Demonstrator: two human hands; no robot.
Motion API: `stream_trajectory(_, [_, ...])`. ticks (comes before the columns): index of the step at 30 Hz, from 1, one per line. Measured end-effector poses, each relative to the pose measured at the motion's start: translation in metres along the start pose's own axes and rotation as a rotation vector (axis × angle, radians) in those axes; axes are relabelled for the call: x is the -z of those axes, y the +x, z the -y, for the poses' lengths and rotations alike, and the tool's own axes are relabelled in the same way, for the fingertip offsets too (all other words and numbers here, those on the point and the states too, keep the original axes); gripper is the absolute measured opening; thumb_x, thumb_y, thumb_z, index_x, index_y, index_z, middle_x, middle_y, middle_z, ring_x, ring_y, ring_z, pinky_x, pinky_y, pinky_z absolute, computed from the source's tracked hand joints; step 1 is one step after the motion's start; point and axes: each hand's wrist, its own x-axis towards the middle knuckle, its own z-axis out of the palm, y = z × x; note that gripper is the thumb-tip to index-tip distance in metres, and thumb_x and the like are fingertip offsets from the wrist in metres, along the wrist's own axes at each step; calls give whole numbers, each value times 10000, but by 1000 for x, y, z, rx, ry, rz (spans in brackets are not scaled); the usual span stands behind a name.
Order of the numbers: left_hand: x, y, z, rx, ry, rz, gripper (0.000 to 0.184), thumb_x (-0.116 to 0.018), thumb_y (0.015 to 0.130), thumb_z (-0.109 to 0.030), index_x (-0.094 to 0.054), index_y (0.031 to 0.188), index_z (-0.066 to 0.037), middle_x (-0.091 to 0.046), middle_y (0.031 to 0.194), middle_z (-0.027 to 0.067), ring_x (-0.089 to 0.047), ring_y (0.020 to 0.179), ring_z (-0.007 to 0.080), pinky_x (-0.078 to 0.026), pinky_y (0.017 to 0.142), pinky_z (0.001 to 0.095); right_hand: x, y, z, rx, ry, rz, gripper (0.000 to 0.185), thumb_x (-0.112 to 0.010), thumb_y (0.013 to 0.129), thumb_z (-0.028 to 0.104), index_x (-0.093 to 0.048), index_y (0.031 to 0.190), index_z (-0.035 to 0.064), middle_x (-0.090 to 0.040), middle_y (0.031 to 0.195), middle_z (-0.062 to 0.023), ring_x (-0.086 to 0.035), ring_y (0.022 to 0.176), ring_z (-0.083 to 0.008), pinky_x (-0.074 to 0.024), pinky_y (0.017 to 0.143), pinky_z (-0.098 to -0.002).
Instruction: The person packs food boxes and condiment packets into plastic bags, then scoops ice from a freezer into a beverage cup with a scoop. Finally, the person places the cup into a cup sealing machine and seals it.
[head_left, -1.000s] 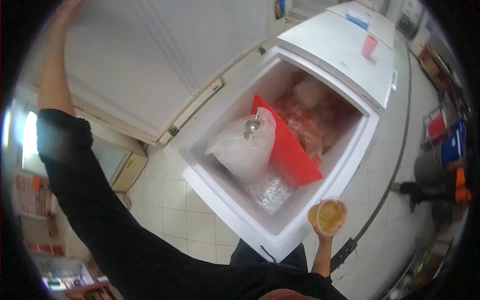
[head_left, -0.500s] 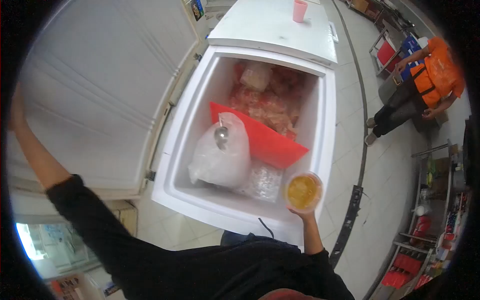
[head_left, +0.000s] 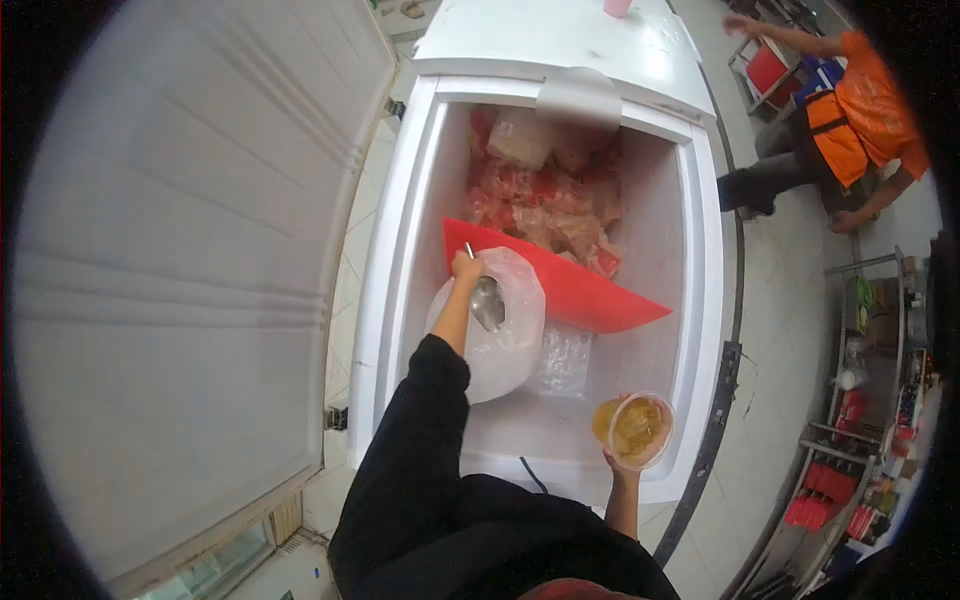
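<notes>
My left hand (head_left: 467, 265) grips the handle of a metal scoop (head_left: 488, 303) at the mouth of a white plastic bag (head_left: 505, 350). The bag stands inside an open chest freezer (head_left: 707, 300); its contents are hard to make out. My right hand (head_left: 622, 462) holds a clear plastic cup (head_left: 640, 432) of yellow drink, tilted, over the freezer's near right corner. A red divider panel (head_left: 560, 280) lies slanted across the freezer, just behind the bag. Beside the bag is a clear plastic-wrapped pack (head_left: 562, 360).
Behind the divider are several red and clear bags of frozen food (head_left: 550, 200). The raised freezer lid (head_left: 200, 250) fills the left side. A pink cup (head_left: 617, 7) stands on the closed white lid (head_left: 560, 40). At right are a person in orange (head_left: 870, 110) and stocked shelves (head_left: 830, 480).
My left hand has come from the raised lid to the scoop and taken hold of it. The cup in my right hand has tilted. The person in orange has moved, one arm outstretched.
</notes>
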Motion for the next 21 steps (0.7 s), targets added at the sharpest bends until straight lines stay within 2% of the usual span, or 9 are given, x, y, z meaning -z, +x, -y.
stream_trajectory(2, [-9, 8, 10, 89, 22, 72, 382, -630, 640, -200, -544, 926, 39, -562, 961, 237, -535, 924, 371, -421, 796, 382, -2, -7, -4, -54, -15, 0, 875, -797, 511, 270, -324, 1208, 33, -412, 1176, -97, -410, 1076, -203, -335, 919, -324])
stream_trajectory(3, [-7, 0, 10, -11, -182, 75, 201, -594, 667, -159, -562, 777, 6, -602, 812, 168, -578, 766, 318, -449, 690, 371, -2, -8, -5, -74, -20, -1, 872, -795, 514, 271, -324, 1209, 33, -412, 1178, -98, -410, 1077, -204, -334, 920, -324])
stream_trajectory(6, [25, -37, -16, 40, -1080, 392, 146, -564, 705, -137, -498, 601, -60, -558, 647, 79, -533, 587, 202, -419, 532, 319, 0, -5, -8, -117, -20, 9, 866, -790, 523, 273, -323, 1211, 31, -412, 1184, -99, -408, 1081, -204, -331, 922, -322])
stream_trajectory(12, [94, -125, -48, -259, -726, 476, 321, -505, 803, -171, -402, 509, -95, -401, 463, -8, -364, 407, 100, -296, 395, 240, 1, 6, -11, -189, -4, 65, 853, -780, 541, 278, -322, 1216, 28, -411, 1198, -102, -405, 1088, -205, -326, 925, -319])
stream_trajectory(14, [138, -128, -66, -728, -754, 356, 337, -497, 822, -178, -404, 510, -90, -379, 453, -14, -346, 398, 86, -282, 384, 237, -1, 10, -10, -228, 6, 83, 849, -776, 547, 280, -322, 1218, 27, -411, 1202, -103, -403, 1090, -205, -324, 926, -318])
stream_trajectory(16, [120, -124, -54, -747, -709, 227, 357, -477, 840, -185, -404, 505, -85, -370, 447, -16, -336, 393, 74, -267, 376, 236, -2, 11, -11, -262, 15, 92, 844, -773, 553, 282, -322, 1219, 26, -411, 1206, -104, -402, 1093, -205, -323, 928, -317])
stream_trajectory(18, [52, -137, -27, -308, -603, 68, 382, -447, 858, -190, -402, 495, -80, -373, 444, -14, -334, 395, 62, -253, 371, 237, 0, 11, -9, -264, 9, 100, 845, -770, 555, 274, -314, 1223, 29, -410, 1207, -105, -401, 1094, -207, -324, 927, -320])
stream_trajectory(19, [59, -123, -25, -332, -691, 261, 386, -433, 859, -175, -367, 487, -95, -343, 424, -17, -309, 374, 64, -240, 363, 244, -1, 12, -8, -238, 9, 92, 848, -769, 555, 266, -307, 1226, 31, -409, 1205, -106, -400, 1094, -209, -326, 925, -324])
stream_trajectory(21, [99, -102, -32, -410, -1051, 220, 386, -451, 851, -160, -326, 489, -107, -315, 414, -22, -297, 360, 73, -234, 356, 249, -2, 13, -8, -181, 2, 70, 854, -767, 554, 249, -293, 1231, 36, -406, 1201, -107, -399, 1095, -213, -330, 922, -331])
